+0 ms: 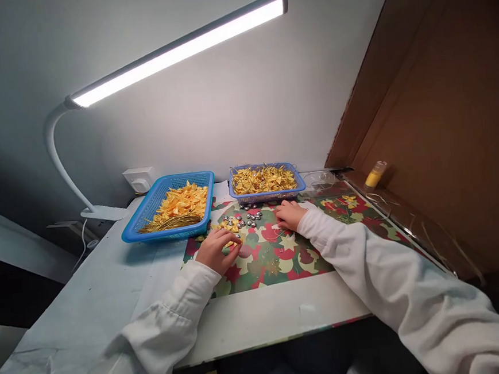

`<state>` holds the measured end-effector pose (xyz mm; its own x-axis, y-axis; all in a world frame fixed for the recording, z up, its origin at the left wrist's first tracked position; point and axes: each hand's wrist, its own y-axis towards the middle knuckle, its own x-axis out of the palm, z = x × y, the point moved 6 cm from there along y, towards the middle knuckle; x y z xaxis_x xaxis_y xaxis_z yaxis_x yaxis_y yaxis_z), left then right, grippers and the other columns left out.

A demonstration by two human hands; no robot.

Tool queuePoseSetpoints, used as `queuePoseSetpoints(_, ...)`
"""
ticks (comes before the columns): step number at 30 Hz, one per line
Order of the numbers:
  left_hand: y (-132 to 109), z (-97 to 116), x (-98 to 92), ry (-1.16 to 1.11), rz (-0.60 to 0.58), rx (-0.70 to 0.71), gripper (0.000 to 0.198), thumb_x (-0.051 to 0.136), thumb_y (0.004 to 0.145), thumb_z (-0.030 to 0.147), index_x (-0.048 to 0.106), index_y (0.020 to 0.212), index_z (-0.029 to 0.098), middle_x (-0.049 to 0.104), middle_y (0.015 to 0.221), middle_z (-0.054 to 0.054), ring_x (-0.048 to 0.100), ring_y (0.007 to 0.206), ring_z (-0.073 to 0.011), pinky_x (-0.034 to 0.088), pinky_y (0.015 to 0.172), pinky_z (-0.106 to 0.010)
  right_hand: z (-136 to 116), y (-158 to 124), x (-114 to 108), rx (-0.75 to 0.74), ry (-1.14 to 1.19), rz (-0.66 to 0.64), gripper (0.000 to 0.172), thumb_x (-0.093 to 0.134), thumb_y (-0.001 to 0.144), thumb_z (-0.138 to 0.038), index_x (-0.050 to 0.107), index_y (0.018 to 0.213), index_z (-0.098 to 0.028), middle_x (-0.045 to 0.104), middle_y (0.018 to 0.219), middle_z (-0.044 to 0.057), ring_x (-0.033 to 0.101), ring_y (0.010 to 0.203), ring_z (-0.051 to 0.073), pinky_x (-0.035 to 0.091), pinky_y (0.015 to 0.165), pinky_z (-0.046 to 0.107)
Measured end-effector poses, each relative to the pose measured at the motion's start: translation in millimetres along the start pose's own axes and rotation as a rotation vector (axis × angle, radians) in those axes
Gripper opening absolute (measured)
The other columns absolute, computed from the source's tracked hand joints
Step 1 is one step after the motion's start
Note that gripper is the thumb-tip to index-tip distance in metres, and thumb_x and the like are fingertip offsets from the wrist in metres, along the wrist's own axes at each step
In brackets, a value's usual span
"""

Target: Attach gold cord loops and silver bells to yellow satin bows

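Observation:
My left hand [219, 250] is at the left part of a camouflage-patterned mat, thumb and fingers curled together around a small yellow-gold bow [230, 244], mostly covered by the fingers. Just beyond it lie more gold bows [230, 225] and several small silver bells [249, 217]. On the right side of the mat, my right hand [291, 215] has its fingers bent down and drawn together. What its fingertips hold, if anything, is too small to tell. A thin pale strand [273, 237] lies near those fingertips.
A blue basket [128, 236] of gold bows and twist ties stands back left; a smaller blue basket [267, 197] with wired bows is behind the mat [273, 271]. A lit lamp [178, 54] arches overhead. Cardboard [433, 109] and a yellow-filled bottle [375, 175] are right.

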<state>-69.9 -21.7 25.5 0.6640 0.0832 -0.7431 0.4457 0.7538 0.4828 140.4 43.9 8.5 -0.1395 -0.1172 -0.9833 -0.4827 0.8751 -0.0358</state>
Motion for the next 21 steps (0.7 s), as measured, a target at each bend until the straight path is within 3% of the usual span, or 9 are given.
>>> queuePoseSetpoints(4, 2, 2, -1.3, -0.085, 0.007, -0.046, 0.013, 0.058, 0.077, 0.027, 0.066, 0.069, 0.022, 0.069, 0.077, -0.006, 0.058, 0.075, -0.021, 0.044, 0.076, -0.036, 3, -16, -10, -0.014, 0.162, 0.096, 0.029, 0.054, 0.091, -0.031, 0.055, 0.117, -0.017, 0.058, 0.118, 0.008, 0.06, 0.099, 0.02, 0.052, 0.084, 0.041)
queuePoseSetpoints(7, 3, 5, -0.7, -0.179, 0.002, -0.108, 0.014, 0.059, 0.077, 0.03, 0.068, 0.07, 0.02, 0.069, 0.079, -0.008, 0.058, 0.079, -0.023, 0.044, 0.08, -0.04, -1, -28, -21, -0.058, 0.33, 0.165, 0.022, 0.053, 0.091, -0.033, 0.062, 0.097, -0.014, 0.063, 0.098, 0.005, 0.061, 0.087, 0.016, 0.052, 0.078, 0.034)
queuePoseSetpoints(9, 5, 11, 3.8, -0.271, -0.033, -0.147, 0.015, 0.062, 0.076, 0.033, 0.07, 0.076, 0.02, 0.071, 0.085, -0.01, 0.06, 0.086, -0.0246, 0.044, 0.085, -0.042, -6, -36, -27, -0.091, 0.453, 0.213, 0.028, 0.048, 0.091, -0.038, 0.061, 0.082, -0.015, 0.063, 0.082, 0.002, 0.058, 0.075, 0.013, 0.05, 0.071, 0.028)
queuePoseSetpoints(12, 8, 29, 20.7, -0.464, -0.158, -0.195, 0.026, 0.068, 0.072, 0.039, 0.074, 0.091, 0.022, 0.072, 0.1, -0.01, 0.063, 0.099, -0.0271, 0.05, 0.083, -0.039, -16, -46, -32, -0.13, 0.621, 0.289, 0.038, 0.042, 0.089, -0.05, 0.057, 0.076, -0.017, 0.058, 0.074, -0.001, 0.053, 0.066, 0.012, 0.047, 0.062, 0.025)
queuePoseSetpoints(15, 12, 53, 43.3, -0.684, -0.261, -0.252, 0.039, 0.062, 0.076, 0.047, 0.07, 0.108, 0.025, 0.069, 0.115, -0.01, 0.065, 0.103, -0.0258, 0.055, 0.079, -0.036, -26, -54, -33, -0.145, 0.744, 0.369, 0.044, 0.042, 0.085, -0.059, 0.054, 0.072, -0.019, 0.056, 0.074, 0.0, 0.052, 0.069, 0.014, 0.046, 0.064, 0.026)
queuePoseSetpoints(18, 19, 63, 58.2, -0.889, -0.141, -0.384, 0.05, 0.058, 0.078, 0.053, 0.062, 0.12, 0.027, 0.055, 0.135, -0.009, 0.055, 0.121, -0.0256, 0.05, 0.092, -0.037, -35, -60, -32, -0.131, 0.824, 0.466, 0.043, 0.043, 0.085, -0.06, 0.053, 0.071, -0.02, 0.054, 0.082, 0.003, 0.054, 0.08, 0.017, 0.046, 0.075, 0.03)
queuePoseSetpoints(21, 28, 65, 66.1, -0.965, -0.007, -0.447, 0.049, 0.045, 0.086, 0.056, 0.062, 0.12, 0.025, 0.053, 0.137, -0.009, 0.051, 0.125, -0.0239, 0.046, 0.097, -0.038, -43, -66, -28, -0.095, 0.858, 0.554, 0.039, 0.046, 0.086, -0.055, 0.053, 0.07, -0.02, 0.053, 0.091, 0.005, 0.053, 0.093, 0.019, 0.043, 0.085, 0.033)
